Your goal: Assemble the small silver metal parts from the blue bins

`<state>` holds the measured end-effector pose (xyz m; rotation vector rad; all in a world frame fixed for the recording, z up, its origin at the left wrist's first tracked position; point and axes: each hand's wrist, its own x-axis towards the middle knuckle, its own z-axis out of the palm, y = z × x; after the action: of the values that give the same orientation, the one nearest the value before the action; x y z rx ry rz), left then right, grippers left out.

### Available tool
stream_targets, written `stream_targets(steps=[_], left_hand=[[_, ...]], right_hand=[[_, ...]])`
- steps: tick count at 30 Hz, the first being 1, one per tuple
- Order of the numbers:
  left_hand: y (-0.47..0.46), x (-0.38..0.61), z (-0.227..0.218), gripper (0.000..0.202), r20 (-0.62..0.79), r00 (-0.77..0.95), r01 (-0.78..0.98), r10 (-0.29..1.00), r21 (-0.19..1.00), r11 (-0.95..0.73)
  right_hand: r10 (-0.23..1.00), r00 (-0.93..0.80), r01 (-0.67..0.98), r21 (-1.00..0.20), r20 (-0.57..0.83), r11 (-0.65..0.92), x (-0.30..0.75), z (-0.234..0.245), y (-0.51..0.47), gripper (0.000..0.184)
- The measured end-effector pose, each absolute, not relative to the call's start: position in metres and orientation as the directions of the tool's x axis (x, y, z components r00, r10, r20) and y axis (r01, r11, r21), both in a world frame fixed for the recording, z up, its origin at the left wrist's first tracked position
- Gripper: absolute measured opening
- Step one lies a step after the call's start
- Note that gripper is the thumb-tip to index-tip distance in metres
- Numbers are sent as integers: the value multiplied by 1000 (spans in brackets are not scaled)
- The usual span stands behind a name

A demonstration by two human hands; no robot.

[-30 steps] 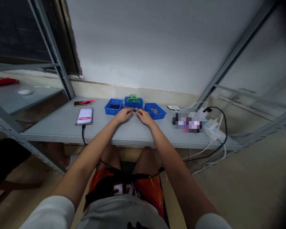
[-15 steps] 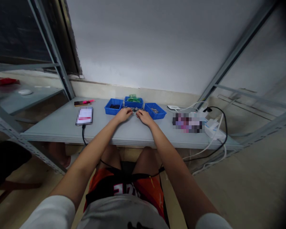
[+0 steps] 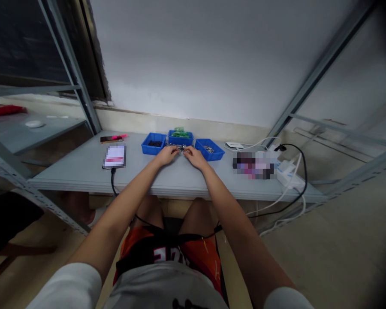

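Two hands, left hand and right hand, converge with bent fingers at the near side of one metal pile; at this size, whether either grips a piece cannot be told. Three bins border the pile: left bin, far bin, right bin. Shelf surface extends to its near edge and leftward to one phone.

Your left hand: one, fingers curled, turned inward. Your right hand: one, likewise curled, near the left. Your left arm and right arm: one pair, reaching forward, converging.
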<state>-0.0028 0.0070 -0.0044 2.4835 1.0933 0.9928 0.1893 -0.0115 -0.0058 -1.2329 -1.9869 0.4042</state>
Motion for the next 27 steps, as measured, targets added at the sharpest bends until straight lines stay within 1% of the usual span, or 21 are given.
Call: stream_targets(steps=[4,9,13,15,19,21,24,27], left_hand=[[6,-2,-3,22,487,471,561,736,478,-676],[5,-1,-2,20,491,448,561,747,496,-663],[5,-2,-2,22,495,469,558,731,475,-680],[6,-2,-2,23,499,473,558,726,468,-685],[9,-2,-4,25,505,483,548,715,462,-697],[10,-2,-5,25,498,481,546,722,474,-691],[9,-3,-5,23,477,433,562,765,521,-643],[6,-3,-5,24,450,403,589,797,539,-603]], right_hand=[[840,-313,621,-573,444,535,191,-6,-10,18],[855,-320,633,-579,409,514,191,-6,-9,23],[853,-254,589,-626,457,511,189,-5,-10,20],[844,-256,560,-640,471,526,187,-5,-12,20],[801,-341,546,-590,492,594,184,-3,-14,15],[792,-342,543,-581,506,606,184,-3,-14,16],[812,-259,554,-608,522,568,185,-3,-12,18],[835,-60,569,-669,546,478,190,0,-5,24]])
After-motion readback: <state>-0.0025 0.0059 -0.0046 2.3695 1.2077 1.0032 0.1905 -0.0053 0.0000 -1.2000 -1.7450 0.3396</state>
